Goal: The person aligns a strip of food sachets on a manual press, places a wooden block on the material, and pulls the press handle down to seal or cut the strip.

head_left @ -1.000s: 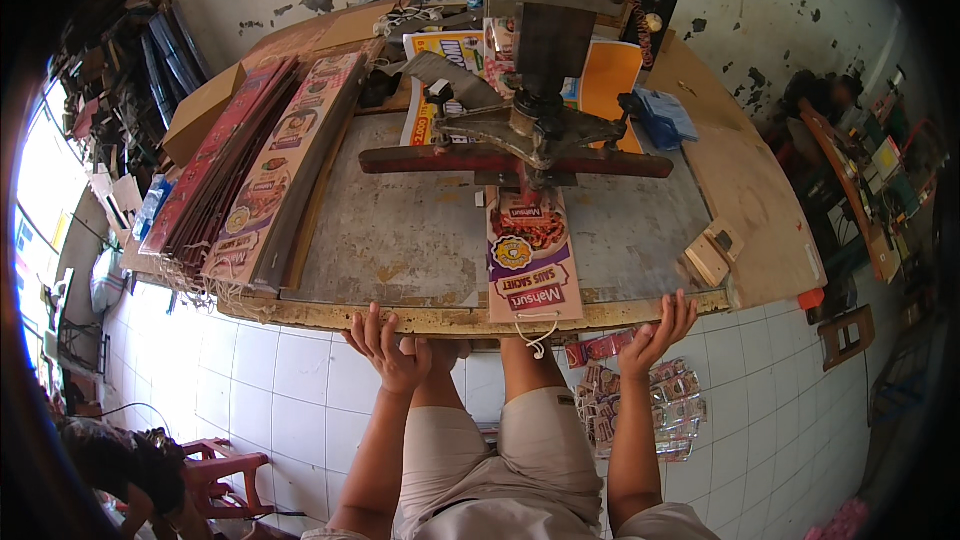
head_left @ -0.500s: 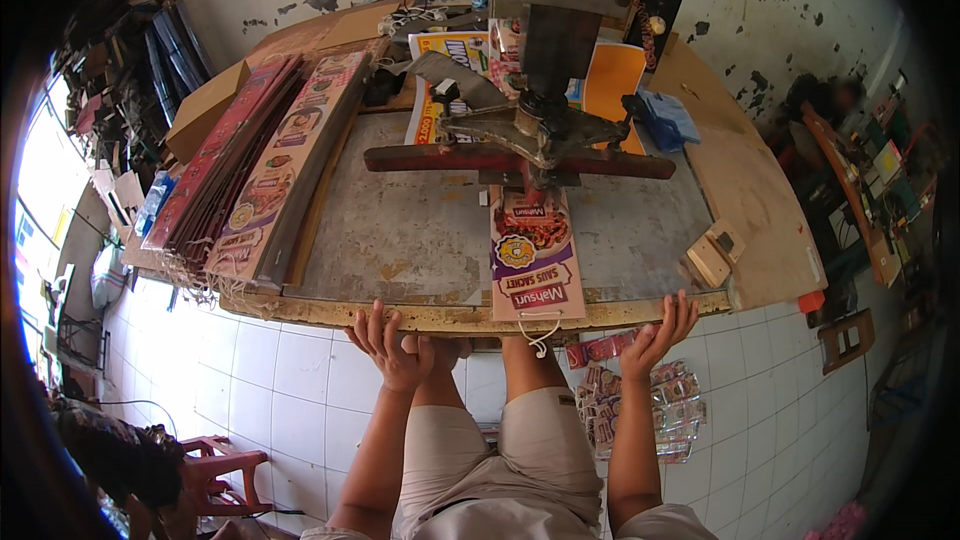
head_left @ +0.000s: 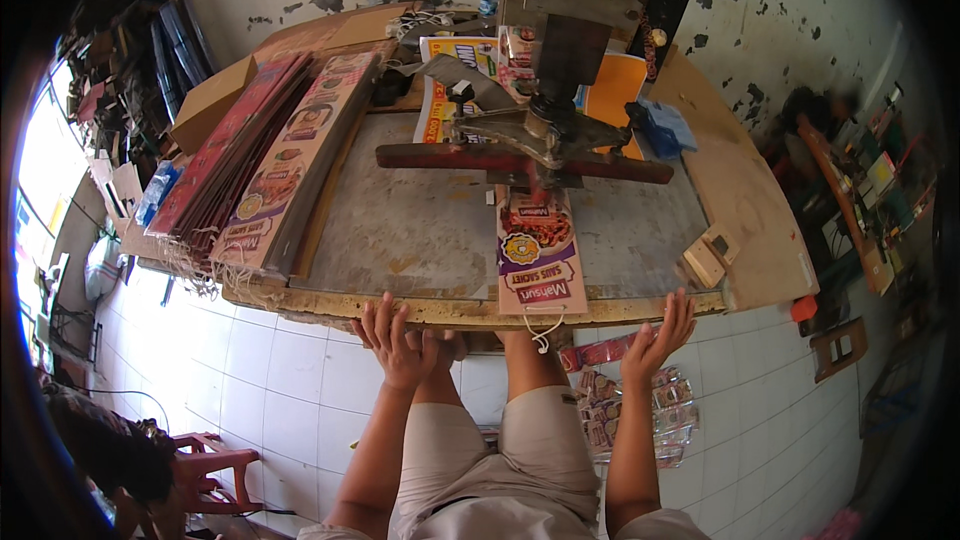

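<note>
My left hand (head_left: 402,348) is at the table's worn wooden front edge (head_left: 455,312), palm up, fingers stretched and apart. Farther right along that edge, my right hand (head_left: 655,348) is also raised with its fingers spread. Neither hand holds anything; whether they touch the edge I cannot tell. Between them a pink printed cardboard strip (head_left: 540,270) lies on the grey metal plate (head_left: 400,240), a white string loop (head_left: 542,338) hanging from its near end. A press with a red metal crossbar (head_left: 450,157) stands over the strip's far end, which it hides.
Stacks of long printed strips (head_left: 290,165) lie at the left, with a wooden block (head_left: 706,258) at the right. Printed packs (head_left: 640,410) lie on the tiled floor. A red stool (head_left: 215,470) stands lower left, beside a person in dark clothing (head_left: 105,440).
The whole view has shifted slightly, the press and strip appearing a little farther right. Both hands keep nearly the same pose at the table edge.
</note>
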A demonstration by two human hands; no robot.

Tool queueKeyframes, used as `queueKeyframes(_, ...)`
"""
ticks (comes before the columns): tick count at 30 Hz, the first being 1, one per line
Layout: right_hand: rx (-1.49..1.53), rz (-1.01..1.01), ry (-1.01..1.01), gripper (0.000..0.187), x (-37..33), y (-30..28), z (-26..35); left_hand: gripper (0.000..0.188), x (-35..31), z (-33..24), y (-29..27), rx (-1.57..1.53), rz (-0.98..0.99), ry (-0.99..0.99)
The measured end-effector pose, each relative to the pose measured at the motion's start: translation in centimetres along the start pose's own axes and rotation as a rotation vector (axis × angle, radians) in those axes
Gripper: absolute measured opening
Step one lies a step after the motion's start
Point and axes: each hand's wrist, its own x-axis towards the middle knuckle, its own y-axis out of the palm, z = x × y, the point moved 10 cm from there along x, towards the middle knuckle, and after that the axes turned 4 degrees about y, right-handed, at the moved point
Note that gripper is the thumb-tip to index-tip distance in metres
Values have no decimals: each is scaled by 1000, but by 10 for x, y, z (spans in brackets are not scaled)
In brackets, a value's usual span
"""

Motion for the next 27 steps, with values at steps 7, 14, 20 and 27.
queueKeyframes(7, 178, 271, -189, 58, 22, 6, 105, 65, -1, 0, 2, 22, 33, 0)
queueKeyframes(14, 275, 539, -334, 58, 46, 50, 182, 63, 0, -1, -1, 30, 50, -9)
queueKeyframes(20, 219, 503, -367, 57, 44, 55, 184, 61, 1, -4, 0, -3, 76, -14)
queueKeyframes(27, 234, 498, -390, 56, 45, 53, 193, 56, 2, 0, -2, -19, 15, -27)
